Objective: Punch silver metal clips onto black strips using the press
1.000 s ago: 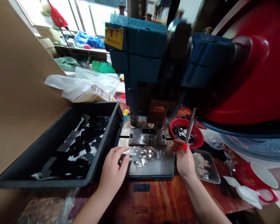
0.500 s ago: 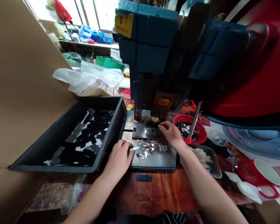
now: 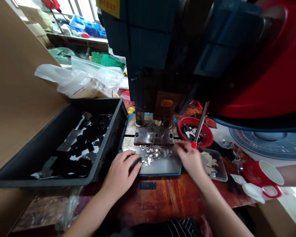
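Note:
My left hand point(image 3: 122, 172) rests at the left edge of the press's metal base plate point(image 3: 160, 168), its thumb and forefinger apart near a heap of small shiny metal pieces point(image 3: 151, 154). Nothing shows clearly between those fingers. Smeared by motion, my right hand point(image 3: 189, 159) is over the plate's right edge, beside a clear tray point(image 3: 223, 169) of pale flat parts; whether it holds anything is not visible. Behind the heap sits a steel die block point(image 3: 144, 136) with a round disc, under the ram of the blue press point(image 3: 148, 49).
A large black bin point(image 3: 113, 141) of black and pale scraps stands left. To the right are a red bowl point(image 3: 208, 140) of black and white parts, a red-tipped lever point(image 3: 201, 126), and a red mug point(image 3: 255, 177). A dark flat strip point(image 3: 148, 186) lies on the wooden table in front.
My right hand has drawn back from the die toward the plate's right edge. A small strip at my left fingertips no longer shows clearly. The camera view has shifted slightly.

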Demonstrator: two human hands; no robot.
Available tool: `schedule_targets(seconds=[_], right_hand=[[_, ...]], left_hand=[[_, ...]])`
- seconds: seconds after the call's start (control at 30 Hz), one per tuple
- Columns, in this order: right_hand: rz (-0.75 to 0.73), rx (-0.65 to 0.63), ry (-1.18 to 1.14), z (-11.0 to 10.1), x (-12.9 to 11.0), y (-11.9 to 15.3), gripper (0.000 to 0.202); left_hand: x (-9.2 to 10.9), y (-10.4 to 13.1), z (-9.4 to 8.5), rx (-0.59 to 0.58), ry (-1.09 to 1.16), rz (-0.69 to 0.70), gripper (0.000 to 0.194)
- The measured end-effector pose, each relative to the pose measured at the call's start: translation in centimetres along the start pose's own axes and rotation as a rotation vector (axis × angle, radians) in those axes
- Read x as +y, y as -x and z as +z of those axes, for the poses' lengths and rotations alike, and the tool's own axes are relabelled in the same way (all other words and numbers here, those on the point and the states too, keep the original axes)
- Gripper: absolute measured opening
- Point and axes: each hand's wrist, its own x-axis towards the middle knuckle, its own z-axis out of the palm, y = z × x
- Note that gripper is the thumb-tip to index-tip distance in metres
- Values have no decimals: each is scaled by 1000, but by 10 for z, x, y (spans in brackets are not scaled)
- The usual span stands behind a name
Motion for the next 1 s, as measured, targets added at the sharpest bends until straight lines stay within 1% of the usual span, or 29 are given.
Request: schedule_targets(seconds=[0.03,0.1,0.17,0.27,0.37,0.5,0.57,0.63,0.7,0.8,0.87,1.0], right_hand=[[-116,-127,78,7,-6,6,17],[-266,-278,223,20,-15,12,17],[-291,-315,347,29,-22,14,16],[-275,-330,465,33,-25,12,14],[-316,-323,534,34,-26,12,14],[-376,-276,577,37,-25,16,16],[-364,-246,551,38,-24,15,16],[-333,-205,471,37,-24,9,16],[-320,-147,364,36,-25,-3,16],[-362,-75,249,36,-29,-28,16],[-364,-67,228,40,-33,-46,14],[-262,-97,202,51,-37,-71,11]], left_hand=[[0,3,0,-19,-16,45,31],[-2,9,2,-67,-55,114,42],[-4,14,4,-102,-85,150,47],[-6,21,8,-87,-98,171,42],[-7,25,12,-28,-75,195,36],[-7,25,16,57,-9,226,28],[-5,23,16,97,28,214,22],[-3,20,17,132,71,181,15],[0,18,17,162,123,132,10],[4,14,16,188,194,64,11],[6,10,15,189,232,47,12],[8,3,10,197,292,41,16]])
